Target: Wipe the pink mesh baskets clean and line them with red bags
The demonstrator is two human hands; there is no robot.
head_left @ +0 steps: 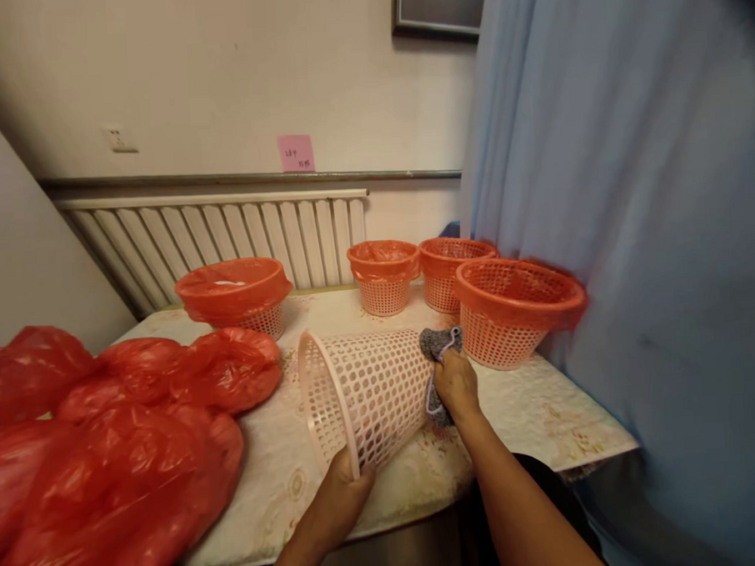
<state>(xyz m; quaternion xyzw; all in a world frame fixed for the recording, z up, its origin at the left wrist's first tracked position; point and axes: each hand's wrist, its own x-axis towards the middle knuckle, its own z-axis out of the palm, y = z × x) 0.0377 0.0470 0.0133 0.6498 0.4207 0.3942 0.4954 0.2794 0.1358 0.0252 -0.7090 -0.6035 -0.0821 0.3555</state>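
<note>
A pale pink perforated basket (378,383) lies tipped on its side over the table, its open mouth facing left. My left hand (346,493) grips its rim at the lower front, with some fingers hidden inside. At the basket's base on the right, my right hand (458,384) is closed on a grey cloth (436,344) with a light purple edge and presses it against the bottom.
Red-lined baskets stand at the back left (234,293), back middle (383,274) and right (507,319), with another behind. Crumpled red bags (128,461) cover the left of the patterned table (546,417). A blue curtain (650,221) hangs at the right.
</note>
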